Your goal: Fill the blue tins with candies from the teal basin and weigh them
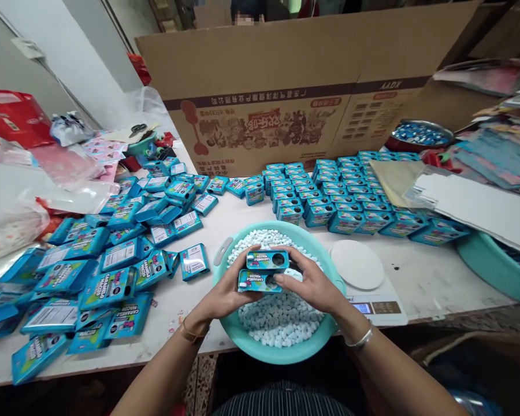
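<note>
Over a turquoise basin of small pale-blue candies, two blue candy boxes are held one behind the other. The far candy box and the near candy box both show a dark round opening at their right end and "CARAMELO MACIZO" lettering. My left hand is closed around their left ends. My right hand grips the right side, with its thumb at the near box's opening and a few candies beside the fingers.
Loose blue boxes lie piled on the left. Rows of upright boxes stand behind the basin, before a big cardboard carton. At right are a digital scale with a round white plate and another turquoise tub.
</note>
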A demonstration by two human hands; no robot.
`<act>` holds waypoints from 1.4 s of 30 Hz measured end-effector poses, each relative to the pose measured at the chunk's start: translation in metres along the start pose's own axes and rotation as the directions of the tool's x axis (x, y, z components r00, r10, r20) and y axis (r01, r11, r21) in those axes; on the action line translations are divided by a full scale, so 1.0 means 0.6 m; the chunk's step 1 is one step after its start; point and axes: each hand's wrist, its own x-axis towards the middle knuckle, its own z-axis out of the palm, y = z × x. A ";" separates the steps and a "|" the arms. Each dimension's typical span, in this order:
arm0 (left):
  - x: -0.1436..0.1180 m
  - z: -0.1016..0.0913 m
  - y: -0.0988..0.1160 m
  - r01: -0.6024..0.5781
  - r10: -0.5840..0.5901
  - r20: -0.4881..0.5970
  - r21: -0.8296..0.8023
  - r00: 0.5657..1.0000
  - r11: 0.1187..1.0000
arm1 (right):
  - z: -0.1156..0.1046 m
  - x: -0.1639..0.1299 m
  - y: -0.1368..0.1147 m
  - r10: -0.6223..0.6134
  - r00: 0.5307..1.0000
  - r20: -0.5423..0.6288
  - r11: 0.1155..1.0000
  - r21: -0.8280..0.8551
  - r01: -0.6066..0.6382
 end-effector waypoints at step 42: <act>-0.004 0.030 -0.017 0.372 -0.149 -0.714 0.165 0.684 0.914 | -0.062 -0.079 0.007 -0.038 0.988 0.149 0.704 -0.698 0.133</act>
